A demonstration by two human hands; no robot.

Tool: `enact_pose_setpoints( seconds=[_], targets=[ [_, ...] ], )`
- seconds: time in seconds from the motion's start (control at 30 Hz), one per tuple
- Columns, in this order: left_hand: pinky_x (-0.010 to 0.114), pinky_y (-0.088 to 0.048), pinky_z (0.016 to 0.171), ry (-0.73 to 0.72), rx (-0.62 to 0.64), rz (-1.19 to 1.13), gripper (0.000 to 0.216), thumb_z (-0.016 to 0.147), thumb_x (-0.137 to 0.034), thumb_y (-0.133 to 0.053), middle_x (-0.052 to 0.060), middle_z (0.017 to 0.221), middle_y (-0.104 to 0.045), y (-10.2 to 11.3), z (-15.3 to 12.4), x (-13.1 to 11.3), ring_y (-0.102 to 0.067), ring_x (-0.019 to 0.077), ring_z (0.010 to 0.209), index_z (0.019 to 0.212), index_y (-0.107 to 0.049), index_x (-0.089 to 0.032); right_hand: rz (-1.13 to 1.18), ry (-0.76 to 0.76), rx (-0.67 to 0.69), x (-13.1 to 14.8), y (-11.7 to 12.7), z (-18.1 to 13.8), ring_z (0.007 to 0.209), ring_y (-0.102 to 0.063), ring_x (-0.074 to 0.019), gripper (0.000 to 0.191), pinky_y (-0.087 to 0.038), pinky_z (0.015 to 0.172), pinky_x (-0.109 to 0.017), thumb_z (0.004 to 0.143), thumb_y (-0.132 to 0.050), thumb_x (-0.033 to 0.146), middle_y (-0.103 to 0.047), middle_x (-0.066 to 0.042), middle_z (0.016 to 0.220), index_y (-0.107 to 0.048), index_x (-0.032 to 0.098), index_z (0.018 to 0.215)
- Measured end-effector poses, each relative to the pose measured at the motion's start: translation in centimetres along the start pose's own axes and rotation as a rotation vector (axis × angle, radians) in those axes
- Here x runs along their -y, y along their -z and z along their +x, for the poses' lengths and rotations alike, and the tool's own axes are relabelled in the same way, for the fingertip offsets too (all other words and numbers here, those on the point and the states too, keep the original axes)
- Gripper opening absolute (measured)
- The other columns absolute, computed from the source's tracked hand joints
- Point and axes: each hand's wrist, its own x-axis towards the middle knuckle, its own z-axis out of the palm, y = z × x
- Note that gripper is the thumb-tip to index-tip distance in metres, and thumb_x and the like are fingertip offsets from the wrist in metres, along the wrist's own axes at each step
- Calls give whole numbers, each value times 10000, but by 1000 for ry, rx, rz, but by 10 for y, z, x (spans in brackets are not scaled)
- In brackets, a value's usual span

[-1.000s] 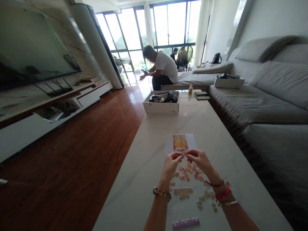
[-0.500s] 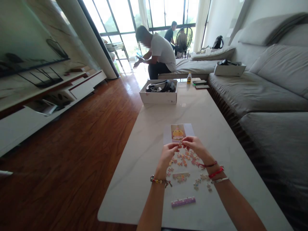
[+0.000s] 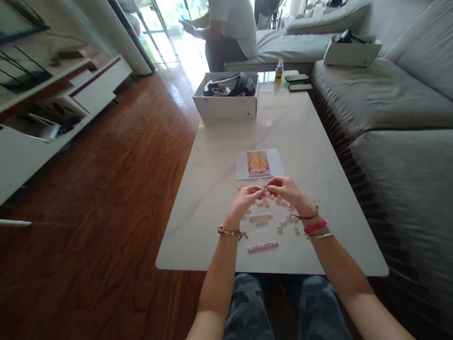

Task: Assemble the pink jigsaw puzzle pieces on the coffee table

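Note:
Both hands meet above a scatter of small jigsaw pieces on the white marble table. My left hand and my right hand each pinch a tiny piece, fingertips almost touching. A joined pinkish strip lies under my wrists. A purple joined strip lies nearer the front edge. Just beyond my hands is a picture card showing a yellow figure.
A white open box with a dark headset stands further along the table, with a small bottle and phones beyond. A grey sofa runs along the right. Another person sits at the far end. Wooden floor lies left.
The view has tilted downward, so the table's front edge and my knees now show. My hands stay together over the pieces, pinching as before.

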Motion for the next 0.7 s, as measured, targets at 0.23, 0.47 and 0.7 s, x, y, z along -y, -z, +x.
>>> enact_pose_setpoints(
  seconds=[0.23, 0.47, 0.7],
  targets=[
    [213, -382, 586, -14, 130, 87, 157, 680, -286, -575, 26, 695, -635, -1, -8, 16, -530, 104, 647, 721, -640, -149, -19, 37, 145, -19, -3, -18, 522, -530, -93, 245, -413, 475, -200, 664, -576, 274, -626, -18, 635, -616, 132, 860],
    [201, -373, 581, -72, 250, 268, 156, 659, -252, -566, 11, 678, -613, 0, -5, 27, -510, 99, 632, 713, -649, -131, -103, -20, 231, -30, -4, -29, 463, -503, -77, 146, -374, 427, -179, 654, -584, 254, -581, 5, 528, -645, 127, 693],
    [198, -382, 538, -16, 117, 393, 178, 651, -197, -538, 11, 656, -606, -5, -15, 55, -529, 112, 610, 794, -630, -142, 28, -240, 90, -62, -30, -67, 456, -556, -104, 120, -409, 394, -186, 623, -619, 253, -602, -5, 507, -599, 136, 643]
  ],
)
